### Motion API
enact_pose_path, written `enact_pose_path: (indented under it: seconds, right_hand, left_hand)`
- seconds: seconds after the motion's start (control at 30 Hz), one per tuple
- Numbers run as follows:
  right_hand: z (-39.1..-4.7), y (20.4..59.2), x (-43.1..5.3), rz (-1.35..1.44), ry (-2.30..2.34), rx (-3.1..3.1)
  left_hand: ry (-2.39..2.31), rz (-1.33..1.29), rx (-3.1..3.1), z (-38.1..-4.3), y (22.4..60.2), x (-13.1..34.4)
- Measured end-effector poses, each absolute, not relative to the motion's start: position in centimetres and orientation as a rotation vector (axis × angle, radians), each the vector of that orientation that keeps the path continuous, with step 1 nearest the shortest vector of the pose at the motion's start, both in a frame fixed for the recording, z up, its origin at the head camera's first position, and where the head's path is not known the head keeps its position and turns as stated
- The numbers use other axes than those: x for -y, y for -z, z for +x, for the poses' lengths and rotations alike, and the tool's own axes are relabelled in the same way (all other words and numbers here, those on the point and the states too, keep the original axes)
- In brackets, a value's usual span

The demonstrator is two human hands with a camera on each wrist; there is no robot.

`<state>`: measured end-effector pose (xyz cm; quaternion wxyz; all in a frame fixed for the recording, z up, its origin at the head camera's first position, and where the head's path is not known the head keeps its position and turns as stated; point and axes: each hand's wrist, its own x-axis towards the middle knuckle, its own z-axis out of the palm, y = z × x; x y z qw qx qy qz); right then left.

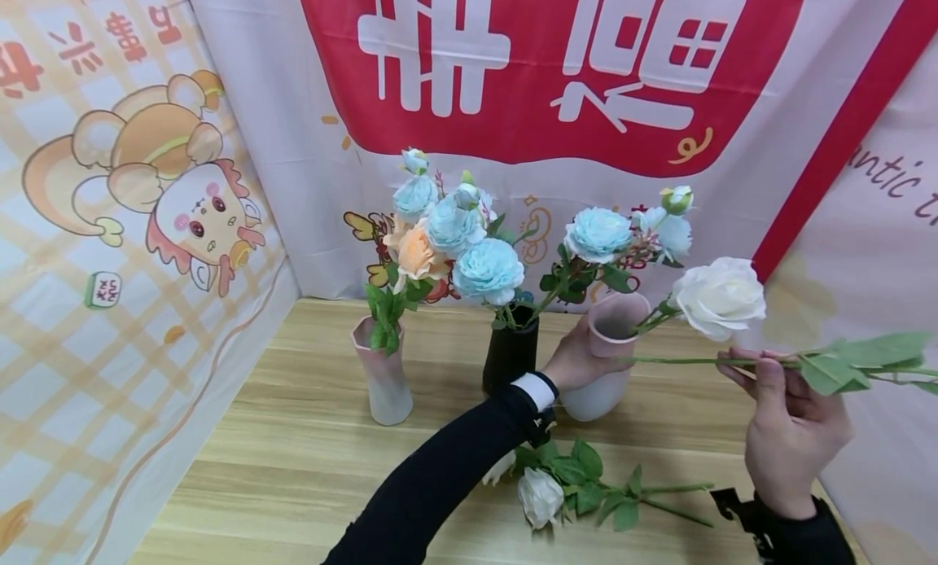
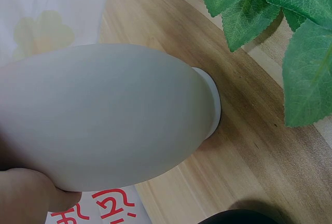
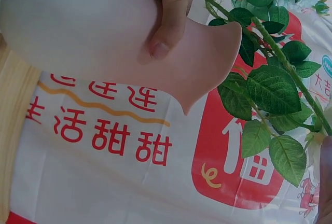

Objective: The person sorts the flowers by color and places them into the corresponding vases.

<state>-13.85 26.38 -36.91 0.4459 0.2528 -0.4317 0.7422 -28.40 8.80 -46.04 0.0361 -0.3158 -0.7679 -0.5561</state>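
My left hand (image 1: 579,357) grips the pink-and-white vase (image 1: 597,398) near its neck, with the thumb against its side in the right wrist view. The vase stands upright on the table. A white rose (image 1: 721,298) leans right from the vase's mouth. My right hand (image 1: 795,435) pinches a leafy flower stem (image 1: 674,360) between thumb and fingers. This stem lies about level, its bare end beside the vase's rim and its leaves (image 1: 865,361) to the right. Its bloom is outside the head view. Large green leaves (image 3: 275,89) show beside the vase in the right wrist view.
Left of the held vase stand a black vase (image 1: 510,357) with blue flowers (image 1: 488,270) and a slim pink-white vase (image 1: 384,386) with peach and blue flowers. White roses (image 1: 541,497) with leafy stems lie on the wooden table (image 1: 293,467) in front. Printed cloth (image 1: 293,142) hangs behind.
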Motion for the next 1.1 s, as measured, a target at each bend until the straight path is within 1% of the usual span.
enact_pose_path:
  seconds: [0.33,0.67,0.8,1.0,1.1]
  right_hand:
    - [-15.1,36.7,-26.3,0.508,-1.867,0.966]
    - [-16.1,36.7,-25.2,0.560,-1.791,1.077]
    - [-16.5,37.0,-24.6,0.599,-1.662,1.186]
    - [-17.3,37.2,-23.9,0.542,-1.335,1.542]
    - [-17.5,37.3,-23.8,0.525,-1.274,1.663]
  left_hand:
    - [1.789,-0.966,2.346,-28.7,46.0,-8.7]
    - [1.819,-0.978,2.326,-28.3,45.8,-8.7]
    - [1.817,-0.975,2.321,-28.3,45.8,-8.6]
    - [1.775,-0.942,2.361,-28.5,45.9,-8.6]
    - [1.775,-0.955,2.352,-28.5,46.0,-8.7]
